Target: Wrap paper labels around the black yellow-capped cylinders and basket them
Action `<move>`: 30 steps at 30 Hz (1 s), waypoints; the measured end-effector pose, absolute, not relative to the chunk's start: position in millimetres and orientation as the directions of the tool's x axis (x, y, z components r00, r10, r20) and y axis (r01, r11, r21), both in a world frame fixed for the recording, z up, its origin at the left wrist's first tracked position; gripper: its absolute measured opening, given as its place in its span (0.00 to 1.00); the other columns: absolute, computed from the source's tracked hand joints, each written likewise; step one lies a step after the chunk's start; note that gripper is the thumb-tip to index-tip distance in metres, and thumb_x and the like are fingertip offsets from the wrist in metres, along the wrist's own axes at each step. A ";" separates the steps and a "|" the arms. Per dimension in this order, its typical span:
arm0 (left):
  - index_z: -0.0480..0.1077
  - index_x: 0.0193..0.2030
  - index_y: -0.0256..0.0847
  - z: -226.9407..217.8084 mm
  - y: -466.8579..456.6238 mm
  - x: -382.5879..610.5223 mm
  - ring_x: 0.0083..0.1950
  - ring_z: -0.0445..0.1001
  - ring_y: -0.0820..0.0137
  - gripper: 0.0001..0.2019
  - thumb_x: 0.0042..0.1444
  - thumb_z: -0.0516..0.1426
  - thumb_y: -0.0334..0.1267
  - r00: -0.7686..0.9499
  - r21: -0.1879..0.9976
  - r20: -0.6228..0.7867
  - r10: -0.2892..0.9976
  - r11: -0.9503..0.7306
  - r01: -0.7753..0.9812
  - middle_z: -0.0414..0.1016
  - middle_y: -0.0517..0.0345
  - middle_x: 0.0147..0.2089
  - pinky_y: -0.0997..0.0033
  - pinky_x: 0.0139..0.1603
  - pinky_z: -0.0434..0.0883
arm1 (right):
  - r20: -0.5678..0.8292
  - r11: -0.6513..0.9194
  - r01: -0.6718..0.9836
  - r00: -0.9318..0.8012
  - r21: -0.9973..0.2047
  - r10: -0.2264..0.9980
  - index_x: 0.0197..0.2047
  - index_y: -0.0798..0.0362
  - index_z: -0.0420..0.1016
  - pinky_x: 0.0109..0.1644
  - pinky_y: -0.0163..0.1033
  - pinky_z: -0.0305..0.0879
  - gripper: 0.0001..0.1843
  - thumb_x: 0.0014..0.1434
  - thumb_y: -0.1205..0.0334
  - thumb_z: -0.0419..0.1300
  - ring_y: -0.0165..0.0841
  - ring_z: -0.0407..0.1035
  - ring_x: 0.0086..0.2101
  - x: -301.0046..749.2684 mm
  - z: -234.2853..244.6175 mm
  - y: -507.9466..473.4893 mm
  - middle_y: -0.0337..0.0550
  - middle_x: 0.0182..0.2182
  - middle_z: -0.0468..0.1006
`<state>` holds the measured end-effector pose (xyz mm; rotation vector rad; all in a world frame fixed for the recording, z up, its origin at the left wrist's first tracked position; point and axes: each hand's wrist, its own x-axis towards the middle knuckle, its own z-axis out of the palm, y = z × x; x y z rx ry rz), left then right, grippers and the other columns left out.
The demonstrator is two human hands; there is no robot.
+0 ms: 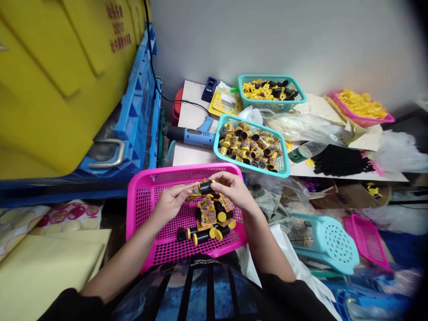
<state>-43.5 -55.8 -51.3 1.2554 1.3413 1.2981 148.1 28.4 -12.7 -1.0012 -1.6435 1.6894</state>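
A pink basket rests on my lap. Over it, my left hand and my right hand meet, both pinched on a small black cylinder with a yellow printed sticker partly around it. Below them in the basket lie several loose stickers and black-and-yellow cylinders.
A teal basket of wrapped cylinders stands on the white table beside a blue heat gun. Farther back are another teal basket and a pink tray of yellow parts. Blue crates and yellow bins stand left; a teal stool lies right.
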 end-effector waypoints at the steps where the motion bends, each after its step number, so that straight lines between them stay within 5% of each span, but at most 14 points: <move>1: 0.78 0.46 0.40 -51.3 -55.8 -43.2 0.47 0.80 0.60 0.22 0.57 0.56 0.55 -0.110 0.995 0.052 0.993 -0.042 0.091 0.81 0.48 0.46 0.58 0.51 0.76 | -0.128 -0.080 0.111 -0.558 -0.991 0.820 0.36 0.52 0.76 0.31 0.34 0.66 0.13 0.49 0.55 0.68 0.26 0.68 0.26 148.9 -13.8 27.5 0.37 0.29 0.77; 12: 0.76 0.48 0.40 -43.2 -57.8 -36.8 0.50 0.78 0.61 0.21 0.46 0.66 0.40 -0.098 0.987 -0.125 0.987 0.114 -0.110 0.80 0.51 0.50 0.55 0.55 0.74 | -0.058 -0.086 -0.037 -0.481 -0.996 0.875 0.38 0.48 0.80 0.43 0.40 0.67 0.15 0.47 0.52 0.70 0.32 0.72 0.36 128.4 -42.6 5.9 0.40 0.36 0.80; 20: 0.74 0.37 0.40 -39.1 -54.9 -32.3 0.46 0.80 0.64 0.13 0.42 0.67 0.34 -0.126 0.974 -0.074 0.989 0.045 -0.221 0.82 0.54 0.43 0.60 0.51 0.75 | -0.243 -0.549 -0.272 -0.683 -0.791 0.688 0.45 0.47 0.76 0.38 0.38 0.67 0.23 0.51 0.43 0.65 0.33 0.70 0.35 114.8 -49.6 -3.6 0.42 0.37 0.78; 25: 0.74 0.37 0.40 -40.0 -57.6 -31.2 0.44 0.80 0.66 0.13 0.42 0.66 0.33 -0.165 0.973 -0.081 0.983 0.042 -0.227 0.82 0.55 0.42 0.61 0.51 0.75 | -0.212 -0.480 -0.314 -0.612 -0.819 0.762 0.35 0.50 0.75 0.38 0.36 0.64 0.19 0.48 0.45 0.69 0.30 0.68 0.31 108.5 -60.6 -5.1 0.38 0.30 0.75; 30: 0.74 0.38 0.39 -45.0 -59.9 -29.2 0.42 0.79 0.67 0.13 0.43 0.65 0.35 -0.189 0.987 -0.072 0.979 0.043 -0.152 0.81 0.55 0.40 0.63 0.47 0.76 | -0.172 -0.348 -0.264 -0.517 -0.900 0.839 0.37 0.50 0.75 0.38 0.36 0.63 0.19 0.49 0.44 0.67 0.30 0.67 0.31 108.8 -71.0 -7.5 0.38 0.30 0.74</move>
